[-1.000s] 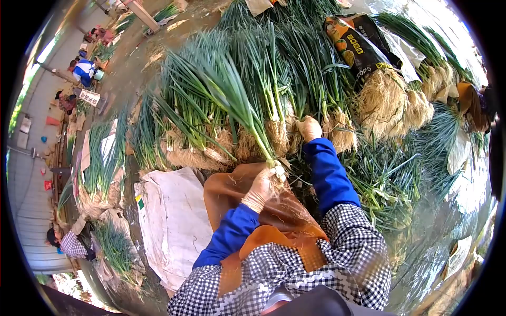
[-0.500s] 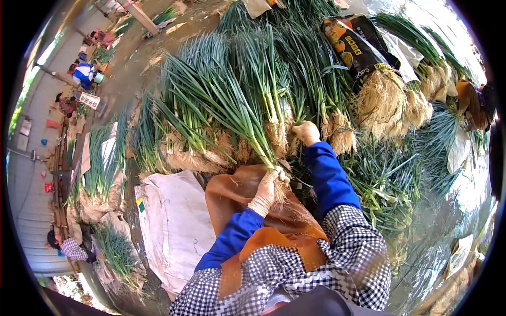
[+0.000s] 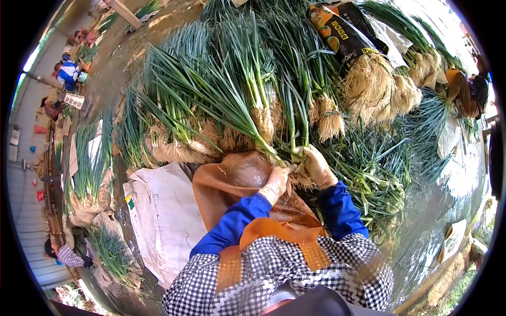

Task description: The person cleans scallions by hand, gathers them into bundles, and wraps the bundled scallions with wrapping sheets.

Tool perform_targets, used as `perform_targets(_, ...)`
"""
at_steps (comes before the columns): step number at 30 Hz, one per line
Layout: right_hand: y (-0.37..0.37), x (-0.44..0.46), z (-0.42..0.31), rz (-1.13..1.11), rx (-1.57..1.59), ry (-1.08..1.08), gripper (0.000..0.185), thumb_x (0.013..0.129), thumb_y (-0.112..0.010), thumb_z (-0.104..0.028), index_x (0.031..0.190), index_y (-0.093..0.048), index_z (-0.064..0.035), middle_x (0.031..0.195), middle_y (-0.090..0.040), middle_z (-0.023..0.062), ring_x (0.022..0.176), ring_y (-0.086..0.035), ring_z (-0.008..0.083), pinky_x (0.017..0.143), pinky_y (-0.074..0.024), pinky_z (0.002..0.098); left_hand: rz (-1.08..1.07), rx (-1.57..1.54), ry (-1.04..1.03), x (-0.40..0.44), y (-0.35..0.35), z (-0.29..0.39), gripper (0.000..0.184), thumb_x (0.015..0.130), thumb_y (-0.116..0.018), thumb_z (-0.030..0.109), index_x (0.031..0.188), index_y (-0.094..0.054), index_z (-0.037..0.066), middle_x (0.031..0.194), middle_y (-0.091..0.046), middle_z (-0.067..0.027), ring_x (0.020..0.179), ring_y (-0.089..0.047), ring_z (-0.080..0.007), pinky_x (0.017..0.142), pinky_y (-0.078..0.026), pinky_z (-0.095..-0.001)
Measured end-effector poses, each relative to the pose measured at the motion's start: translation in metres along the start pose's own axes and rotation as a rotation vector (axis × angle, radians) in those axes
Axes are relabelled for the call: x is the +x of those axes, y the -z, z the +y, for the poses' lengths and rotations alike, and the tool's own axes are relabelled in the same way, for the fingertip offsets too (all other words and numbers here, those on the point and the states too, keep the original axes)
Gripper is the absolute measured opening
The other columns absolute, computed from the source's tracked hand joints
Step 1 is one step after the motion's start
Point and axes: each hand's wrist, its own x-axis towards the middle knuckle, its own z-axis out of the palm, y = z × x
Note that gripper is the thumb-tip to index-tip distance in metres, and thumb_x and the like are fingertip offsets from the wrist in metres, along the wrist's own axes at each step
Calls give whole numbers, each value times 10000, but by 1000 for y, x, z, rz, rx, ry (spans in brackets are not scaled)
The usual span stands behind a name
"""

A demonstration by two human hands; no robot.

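My left hand (image 3: 277,179) is closed round the lower stems of a bunch of green onions (image 3: 232,108), whose leaves slant up to the left. Close beside it, my right hand (image 3: 316,164) grips the base of another bunch of green onions (image 3: 298,124), with pale roots showing below. The two hands nearly touch above the brown apron (image 3: 224,181). Beyond them lie rows of green onions with bushy roots (image 3: 330,120). Fingertips are partly hidden among stems and roots.
A black printed bag (image 3: 345,37) covers some onions at the upper right. A pale sack (image 3: 166,216) lies left of my knees. Loose green leaves (image 3: 377,179) are heaped at the right. Several people, one in blue and white (image 3: 67,72), are far left.
My right hand has pulled a bunch of onions from the row toward my body, beside my left hand. My left hand keeps its bunch. The view has shifted slightly.
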Motion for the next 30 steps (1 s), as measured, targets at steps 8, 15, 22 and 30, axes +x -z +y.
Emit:
perform_targets(8, 68, -111, -73, 567, -380, 151, 190, 890, -482, -260, 831, -514, -82, 819, -550, 47, 490, -507, 123, 425, -431, 224, 109, -168, -233, 2, 5, 11, 84, 835, -548, -15, 879, -554, 56, 814, -568, -11, 772, -571, -132, 734, -483, -245)
perform_targets(15, 113, -122, -86, 587, -660, 320, 236, 940, -461, -242, 908, -625, -77, 756, -555, -48, 589, -437, 45, 546, -372, 191, -58, -97, -80, -35, -15, 36, 178, 807, -536, -42, 967, -591, 14, 865, -626, -59, 817, -585, -149, 759, -476, -248)
perform_targets(22, 192, -102, -77, 1284, -1986, 396, 317, 815, -604, -241, 1064, -572, -48, 1046, -604, 140, 946, -568, 300, 834, -449, 394, -72, -111, -103, -40, -11, 25, 203, 819, -566, -32, 1014, -563, 25, 887, -594, -13, 822, -578, -122, 743, -479, -223)
perform_targets(30, 17, 28, 17, -31, -459, -43, 368, 884, -556, -358, 1056, -575, -34, 781, -596, 9, 626, -495, 70, 581, -399, 211, -78, -176, 7, -58, -18, 25, 204, 849, -552, -12, 1020, -503, 87, 815, -554, -17, 688, -555, -117, 549, -480, -223)
